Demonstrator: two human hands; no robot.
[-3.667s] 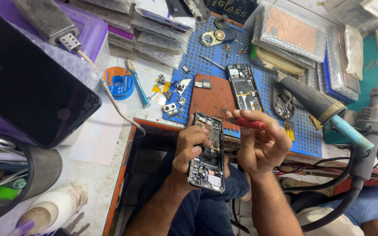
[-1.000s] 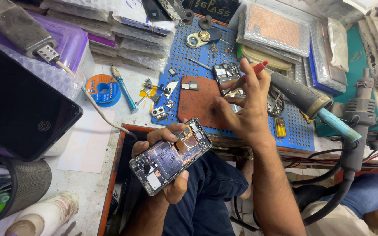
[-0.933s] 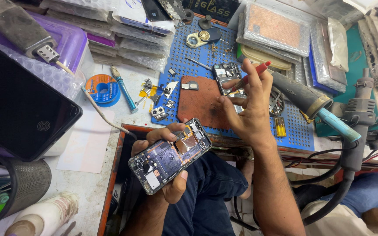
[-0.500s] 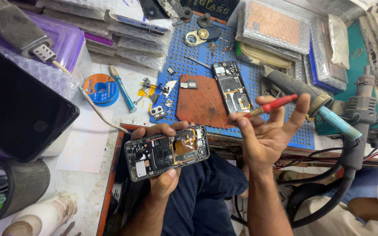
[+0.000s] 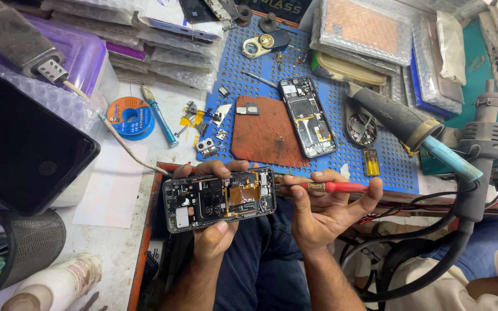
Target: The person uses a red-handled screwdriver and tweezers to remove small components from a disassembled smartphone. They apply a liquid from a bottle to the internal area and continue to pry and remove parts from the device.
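My left hand point(image 5: 213, 227) holds an opened phone point(image 5: 220, 198) sideways over my lap, its circuit boards and copper shield facing up. My right hand point(image 5: 324, 210) grips a red-handled screwdriver point(image 5: 332, 186) lying horizontal, with its tip at the phone's right end. Both hands sit just in front of the bench edge. On the blue perforated mat point(image 5: 260, 80) beyond lie a brown rubber pad point(image 5: 266, 132) and a second opened phone frame point(image 5: 308, 117).
A dark tablet point(image 5: 21, 144) rests at left on a purple box. A blue solder spool point(image 5: 130, 117), small metal parts point(image 5: 206, 147) and a hot-air gun point(image 5: 404, 124) with black hoses point(image 5: 462, 219) crowd the bench. A mesh cup point(image 5: 24, 247) stands at the lower left.
My left hand turned the phone from upright to sideways. My right hand reached out over the mat, then came back and brought the screwdriver tip to the phone's right end.
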